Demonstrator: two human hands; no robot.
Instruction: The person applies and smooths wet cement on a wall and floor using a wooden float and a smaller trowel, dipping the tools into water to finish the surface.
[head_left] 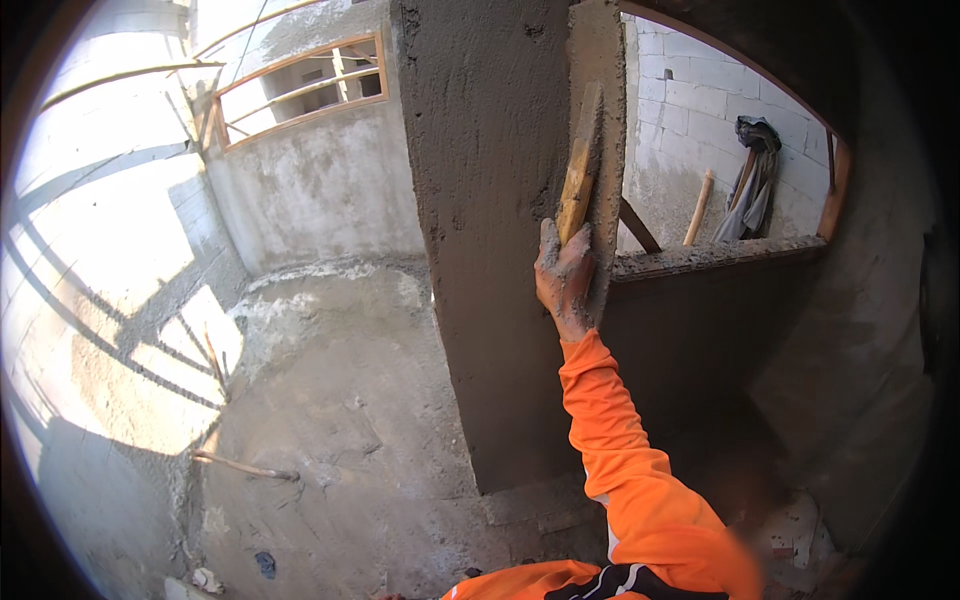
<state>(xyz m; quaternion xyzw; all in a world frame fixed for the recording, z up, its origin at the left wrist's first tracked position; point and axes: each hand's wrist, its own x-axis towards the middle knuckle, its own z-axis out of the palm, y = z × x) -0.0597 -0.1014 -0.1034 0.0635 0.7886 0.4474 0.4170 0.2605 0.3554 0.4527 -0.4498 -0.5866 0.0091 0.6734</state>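
Note:
My right hand [567, 275], smeared with grey mortar, reaches up in an orange sleeve [625, 430]. Its fingers are closed around a narrow wooden strip [578, 185], yellow-brown near the grip and coated with mortar higher up. The strip stands nearly upright, slightly tilted, along the narrow side of a grey plastered pillar [490, 220], by its corner. Whether the strip's whole edge touches the plaster cannot be made out. My left hand is out of view; some orange cloth [525, 582] shows at the lower edge.
Right of the pillar is a window opening with a rough sill [715, 260]; a stick [699, 208] and dark cloth [750, 185] stand beyond it. At left are a rough floor [340, 420], a short wooden stick [245, 465] and a wood-framed opening [300, 90] in the back wall.

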